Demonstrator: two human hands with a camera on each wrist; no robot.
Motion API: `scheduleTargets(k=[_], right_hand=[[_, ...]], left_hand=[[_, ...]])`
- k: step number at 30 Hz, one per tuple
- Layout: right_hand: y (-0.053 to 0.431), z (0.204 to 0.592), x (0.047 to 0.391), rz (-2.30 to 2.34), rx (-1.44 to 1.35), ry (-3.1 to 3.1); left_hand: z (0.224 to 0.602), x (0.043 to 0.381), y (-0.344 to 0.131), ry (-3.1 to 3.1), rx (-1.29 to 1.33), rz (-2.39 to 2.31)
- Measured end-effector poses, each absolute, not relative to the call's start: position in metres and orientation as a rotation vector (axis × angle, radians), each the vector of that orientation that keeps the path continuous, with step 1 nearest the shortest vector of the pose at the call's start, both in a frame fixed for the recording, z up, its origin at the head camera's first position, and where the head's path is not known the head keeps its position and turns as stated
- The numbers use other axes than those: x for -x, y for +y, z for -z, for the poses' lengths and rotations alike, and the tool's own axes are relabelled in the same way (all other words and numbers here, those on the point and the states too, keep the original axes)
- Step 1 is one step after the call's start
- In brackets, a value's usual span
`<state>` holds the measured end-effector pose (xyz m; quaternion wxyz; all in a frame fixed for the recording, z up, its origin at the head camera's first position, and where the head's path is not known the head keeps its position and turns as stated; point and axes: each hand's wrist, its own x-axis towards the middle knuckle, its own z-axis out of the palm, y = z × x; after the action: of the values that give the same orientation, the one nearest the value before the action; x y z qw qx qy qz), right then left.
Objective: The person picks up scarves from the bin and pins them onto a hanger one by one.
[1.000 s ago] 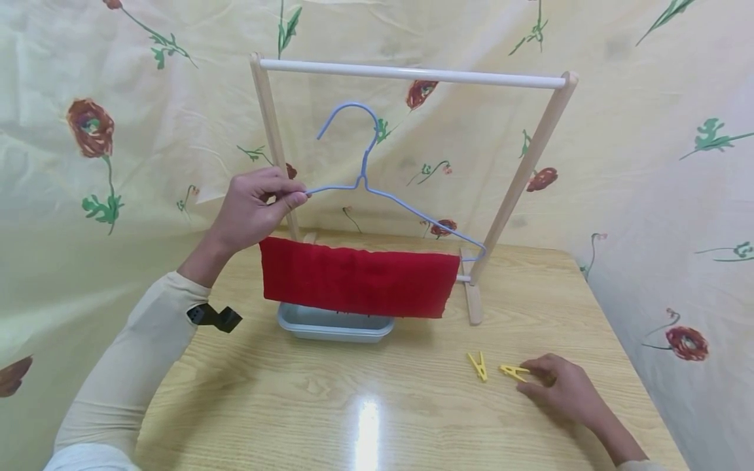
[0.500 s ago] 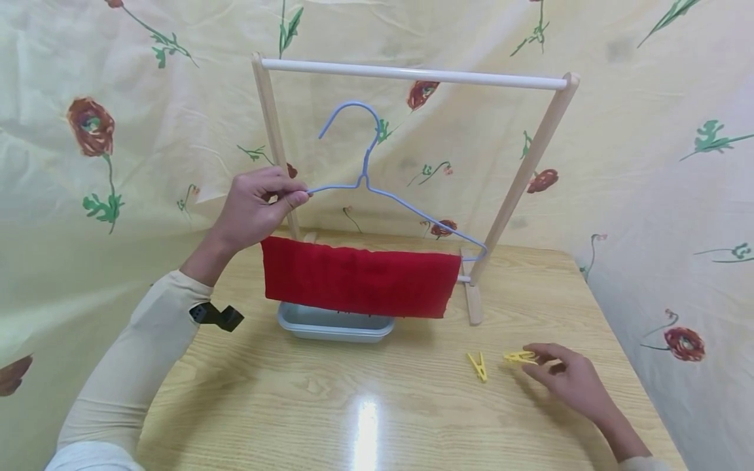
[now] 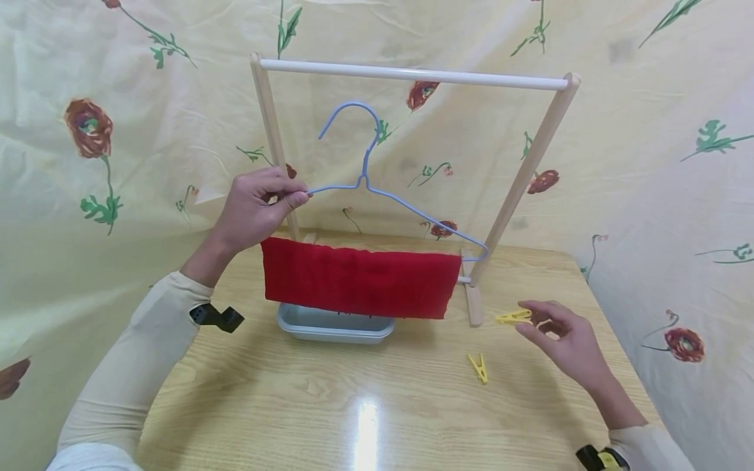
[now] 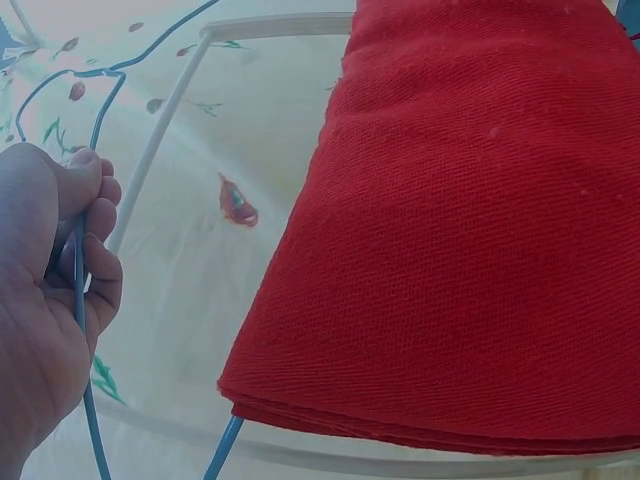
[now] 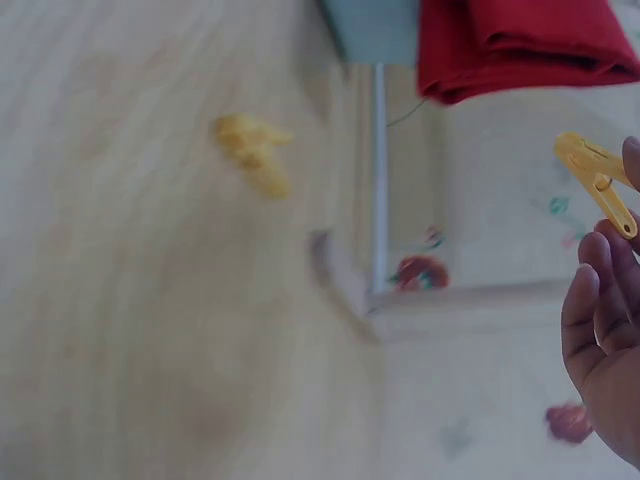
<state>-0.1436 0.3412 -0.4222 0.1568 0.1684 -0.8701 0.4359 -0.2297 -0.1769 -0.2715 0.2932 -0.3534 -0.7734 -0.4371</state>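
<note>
My left hand (image 3: 253, 206) grips the left shoulder of a blue wire hanger (image 3: 406, 206), holding it up in front of the rack. A folded red cloth (image 3: 359, 278) drapes over the hanger's bottom bar; the left wrist view shows its layered edge beside the hand (image 4: 50, 260). My right hand (image 3: 562, 340) pinches a yellow clothespin (image 3: 514, 316) above the table's right side, to the right of the cloth and apart from it. In the right wrist view the clothespin (image 5: 597, 180) points away from the fingertips. A second yellow clothespin (image 3: 479, 368) lies on the table.
A wooden rack with a white top rail (image 3: 412, 73) stands at the back of the table (image 3: 283, 405). Under the cloth sits a pale blue tray (image 3: 336, 332), its inside partly hidden. A flowered curtain (image 3: 648, 163) hangs behind and at the sides.
My right hand has lifted one clothespin off the table and moved it up and away, toward the rack's right foot. The left hand, hanger and cloth have stayed put.
</note>
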Motion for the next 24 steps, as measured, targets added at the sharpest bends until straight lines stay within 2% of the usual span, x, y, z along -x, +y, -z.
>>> scheduleTargets(k=[15,24], right_hand=[[0.295,0.355,0.16,-1.328,-0.642,-2.349],[0.273,0.329,0.167,-1.365,-0.763,-2.278]], left_hand=[[0.271,0.232,-0.175,-2.035,0.962,1.166],[0.272,0.233,-0.175,-2.052,0.937,1.171]])
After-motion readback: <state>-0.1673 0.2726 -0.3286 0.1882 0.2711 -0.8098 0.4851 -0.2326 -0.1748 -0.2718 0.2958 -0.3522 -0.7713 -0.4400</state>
